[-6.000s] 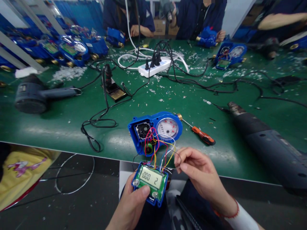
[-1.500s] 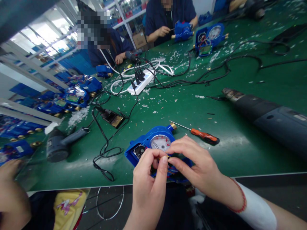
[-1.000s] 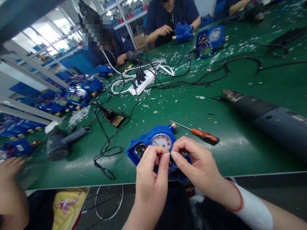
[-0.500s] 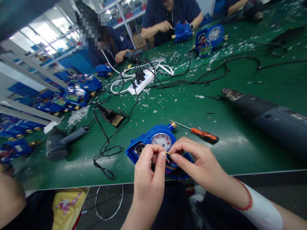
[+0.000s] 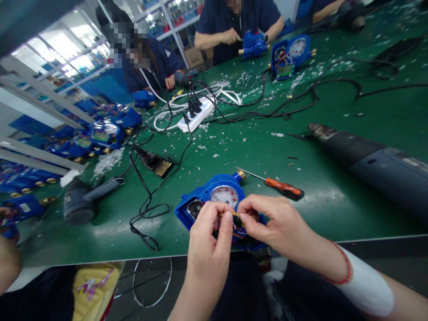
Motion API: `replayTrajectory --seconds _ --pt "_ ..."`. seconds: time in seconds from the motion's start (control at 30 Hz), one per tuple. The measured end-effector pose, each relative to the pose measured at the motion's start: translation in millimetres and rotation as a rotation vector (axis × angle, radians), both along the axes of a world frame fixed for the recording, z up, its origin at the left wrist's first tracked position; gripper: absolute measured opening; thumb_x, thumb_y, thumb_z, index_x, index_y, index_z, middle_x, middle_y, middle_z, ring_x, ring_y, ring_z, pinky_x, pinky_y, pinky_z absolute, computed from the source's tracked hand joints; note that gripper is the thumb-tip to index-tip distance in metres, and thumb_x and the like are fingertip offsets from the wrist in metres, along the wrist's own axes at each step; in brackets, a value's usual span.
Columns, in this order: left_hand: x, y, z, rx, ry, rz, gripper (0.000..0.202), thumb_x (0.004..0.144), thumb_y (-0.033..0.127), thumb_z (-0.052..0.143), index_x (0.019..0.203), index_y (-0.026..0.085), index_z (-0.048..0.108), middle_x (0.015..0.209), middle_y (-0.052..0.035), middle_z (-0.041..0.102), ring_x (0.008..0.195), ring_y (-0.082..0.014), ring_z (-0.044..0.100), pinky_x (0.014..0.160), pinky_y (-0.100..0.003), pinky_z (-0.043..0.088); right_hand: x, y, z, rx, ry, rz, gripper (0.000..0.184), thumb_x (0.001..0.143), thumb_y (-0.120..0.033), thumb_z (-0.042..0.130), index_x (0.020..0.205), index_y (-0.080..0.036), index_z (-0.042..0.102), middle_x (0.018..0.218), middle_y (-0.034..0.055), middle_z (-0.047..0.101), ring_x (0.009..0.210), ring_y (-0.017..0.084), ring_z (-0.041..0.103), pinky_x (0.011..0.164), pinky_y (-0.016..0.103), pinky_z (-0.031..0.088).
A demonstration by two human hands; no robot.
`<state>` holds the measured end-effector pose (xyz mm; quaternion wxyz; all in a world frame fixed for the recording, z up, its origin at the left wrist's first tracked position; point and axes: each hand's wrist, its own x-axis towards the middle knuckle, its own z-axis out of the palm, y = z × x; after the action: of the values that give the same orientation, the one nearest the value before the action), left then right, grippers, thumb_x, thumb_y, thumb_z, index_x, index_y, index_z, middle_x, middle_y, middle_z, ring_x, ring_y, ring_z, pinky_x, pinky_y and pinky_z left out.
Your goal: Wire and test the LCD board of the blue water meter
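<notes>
A blue water meter [image 5: 214,196] with a round white dial lies open at the near edge of the green table [image 5: 254,147]. My left hand [image 5: 209,249] and my right hand [image 5: 274,225] meet just in front of it, both pinched on a thin yellow wire [image 5: 236,216] that runs from the meter. The hands hide the meter's near part and its other wires. An orange-handled screwdriver [image 5: 279,187] rests on the table just right of the meter.
A grey heat gun [image 5: 364,156] lies at the right, another [image 5: 83,200] at the left beside a soldering stand [image 5: 155,164] and black cables. A white power strip [image 5: 197,115] sits mid-table. Several blue meters [image 5: 103,133] are stacked far left. Other people work at the far side; someone's hand [image 5: 8,263] is at bottom left.
Six seconds ago my left hand held the green display board off the table's edge. Now both hands pinch a wire over the meter, and over the last second they shifted only slightly.
</notes>
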<state>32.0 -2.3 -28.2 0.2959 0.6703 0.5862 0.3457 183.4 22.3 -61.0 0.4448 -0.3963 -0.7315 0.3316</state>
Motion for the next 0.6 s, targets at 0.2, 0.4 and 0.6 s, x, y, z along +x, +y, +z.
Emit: replayTrajectory --seconds 0.2,0.4,0.6 --pt "1 -1 2.2 -0.022 -0.011 0.037 0.016 0.092 0.020 0.048 0.079 0.020 0.057 0.069 0.0030 0.055 0.059 -0.0109 0.048 0.053 -0.021 0.037 -3 -3 2.5 0.234 -0.009 -0.043 0.008 0.089 -0.011 0.054 0.084 -0.014 0.059 0.078 0.0033 0.062 0.071 0.012 0.056 0.065 0.024 0.045" --pt "6 -4 5.3 0.016 0.061 0.071 0.018 0.089 0.018 0.050 0.073 0.020 0.056 0.062 0.0036 0.052 0.054 -0.0111 0.044 0.049 -0.022 0.033 -7 -13 7.2 0.300 -0.161 -0.100 0.014 0.091 -0.009 0.052 0.080 -0.011 0.059 0.073 0.0041 0.058 0.068 0.014 0.053 0.063 0.028 0.042" --pt "7 -6 3.6 0.029 0.088 0.080 0.017 0.089 0.018 0.050 0.074 0.020 0.057 0.064 0.0041 0.053 0.057 -0.0115 0.045 0.054 -0.022 0.036 -10 -15 12.4 0.254 -0.222 -0.155 0.019 0.090 -0.008 0.049 0.072 -0.012 0.055 0.066 0.0004 0.050 0.056 0.010 0.044 0.053 0.026 0.035"
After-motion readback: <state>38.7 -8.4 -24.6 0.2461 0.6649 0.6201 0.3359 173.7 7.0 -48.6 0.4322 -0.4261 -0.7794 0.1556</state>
